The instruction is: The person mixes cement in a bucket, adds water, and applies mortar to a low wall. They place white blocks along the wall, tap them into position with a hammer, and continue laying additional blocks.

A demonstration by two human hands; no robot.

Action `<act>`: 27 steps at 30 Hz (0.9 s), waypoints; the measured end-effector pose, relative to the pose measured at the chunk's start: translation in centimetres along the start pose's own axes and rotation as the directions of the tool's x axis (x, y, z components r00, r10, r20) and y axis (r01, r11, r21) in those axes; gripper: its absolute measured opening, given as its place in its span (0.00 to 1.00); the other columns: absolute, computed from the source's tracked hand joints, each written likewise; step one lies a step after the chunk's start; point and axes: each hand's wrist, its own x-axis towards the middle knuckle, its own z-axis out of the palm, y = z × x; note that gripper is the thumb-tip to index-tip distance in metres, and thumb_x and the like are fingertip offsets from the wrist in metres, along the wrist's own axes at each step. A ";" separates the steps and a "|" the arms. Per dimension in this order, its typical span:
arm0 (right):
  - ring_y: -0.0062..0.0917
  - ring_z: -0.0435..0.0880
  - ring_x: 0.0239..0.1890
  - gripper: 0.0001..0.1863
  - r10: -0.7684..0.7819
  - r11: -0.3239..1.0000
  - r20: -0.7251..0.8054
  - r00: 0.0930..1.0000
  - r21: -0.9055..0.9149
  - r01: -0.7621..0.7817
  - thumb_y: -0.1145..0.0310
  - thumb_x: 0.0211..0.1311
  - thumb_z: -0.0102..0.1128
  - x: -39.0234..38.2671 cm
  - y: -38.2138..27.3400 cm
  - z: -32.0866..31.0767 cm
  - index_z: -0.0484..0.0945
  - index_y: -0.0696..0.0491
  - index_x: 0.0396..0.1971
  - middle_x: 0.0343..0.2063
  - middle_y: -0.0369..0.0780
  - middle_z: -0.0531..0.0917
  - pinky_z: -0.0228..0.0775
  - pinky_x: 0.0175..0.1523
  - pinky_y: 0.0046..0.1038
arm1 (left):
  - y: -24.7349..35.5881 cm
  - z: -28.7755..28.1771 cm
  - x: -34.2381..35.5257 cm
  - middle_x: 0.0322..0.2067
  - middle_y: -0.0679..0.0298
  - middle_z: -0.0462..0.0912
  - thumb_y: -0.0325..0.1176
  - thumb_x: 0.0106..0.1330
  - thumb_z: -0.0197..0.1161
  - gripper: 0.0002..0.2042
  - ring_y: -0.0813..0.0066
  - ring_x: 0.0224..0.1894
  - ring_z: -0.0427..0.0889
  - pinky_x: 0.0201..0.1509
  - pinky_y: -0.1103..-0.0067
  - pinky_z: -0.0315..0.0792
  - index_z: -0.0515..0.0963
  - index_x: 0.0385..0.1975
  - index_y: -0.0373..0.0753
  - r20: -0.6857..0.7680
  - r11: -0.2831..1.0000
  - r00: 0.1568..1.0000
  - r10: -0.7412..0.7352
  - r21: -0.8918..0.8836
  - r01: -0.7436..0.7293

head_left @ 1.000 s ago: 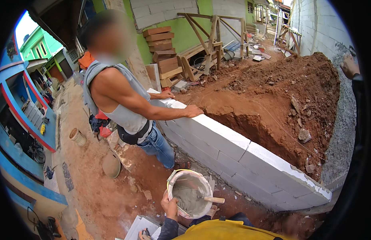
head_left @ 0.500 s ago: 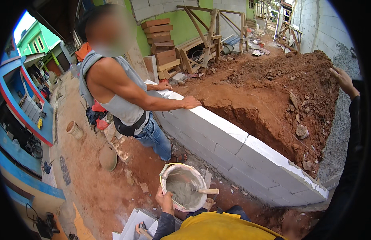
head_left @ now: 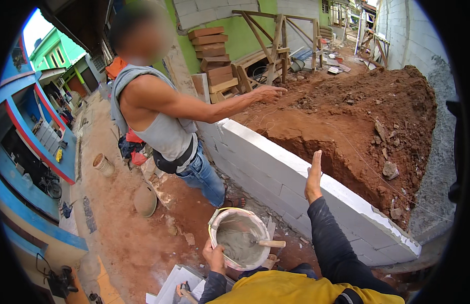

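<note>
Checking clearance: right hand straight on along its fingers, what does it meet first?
Probably the red-brown soil mound beyond the grey block wall: in this view the right hand aims past the wall's top toward it. Depth is unclear, so the wall could come first.

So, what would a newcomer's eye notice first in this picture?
The pale block wall cuts diagonally through the middle, reddish soil heaped beyond it. At left, a co-worker stretches out an arm; below, the left hand holds a bucket of grey mix, the right hand open.
</note>
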 end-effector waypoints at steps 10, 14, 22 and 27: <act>0.39 0.42 0.85 0.57 0.097 0.995 0.142 0.985 -0.006 -0.097 0.23 0.74 0.35 -1.3 0.8 2.2 0.36 0.54 0.84 0.83 0.50 0.45 0.37 0.84 0.46 | -0.5 -1.4 -0.8 0.29 0.73 0.75 0.17 0.47 0.57 0.19 0.81 0.29 0.71 0.32 0.80 0.66 0.84 0.42 0.33 -0.092 0.999 0.996 -0.003 -0.045 -0.001; 0.40 0.43 0.85 0.57 0.112 0.994 0.166 0.980 -0.014 -0.112 0.22 0.74 0.33 -2.6 0.7 1.5 0.36 0.54 0.84 0.83 0.51 0.47 0.40 0.84 0.49 | -1.2 -2.2 -0.7 0.26 0.73 0.73 0.17 0.47 0.57 0.13 0.81 0.28 0.70 0.31 0.80 0.64 0.80 0.33 0.34 -0.120 0.998 0.991 0.058 0.032 -0.055; 0.43 0.59 0.81 0.52 0.158 0.987 0.146 0.976 0.008 -0.161 0.28 0.79 0.32 -9.2 0.1 -0.9 0.43 0.57 0.83 0.76 0.57 0.63 0.62 0.76 0.47 | -0.4 -2.6 -0.9 0.37 0.70 0.81 0.15 0.49 0.53 0.26 0.80 0.35 0.76 0.38 0.83 0.70 0.82 0.52 0.28 -0.082 0.997 0.995 -0.053 0.053 0.057; 0.39 0.70 0.72 0.49 0.201 0.979 0.091 0.975 -0.057 -0.196 0.30 0.81 0.30 -12.0 0.8 -2.8 0.50 0.57 0.82 0.69 0.52 0.73 0.72 0.68 0.40 | -0.5 -1.6 -0.7 0.37 0.72 0.79 0.15 0.49 0.53 0.26 0.82 0.34 0.73 0.37 0.83 0.68 0.83 0.52 0.29 -0.071 0.993 0.994 -0.086 0.080 0.092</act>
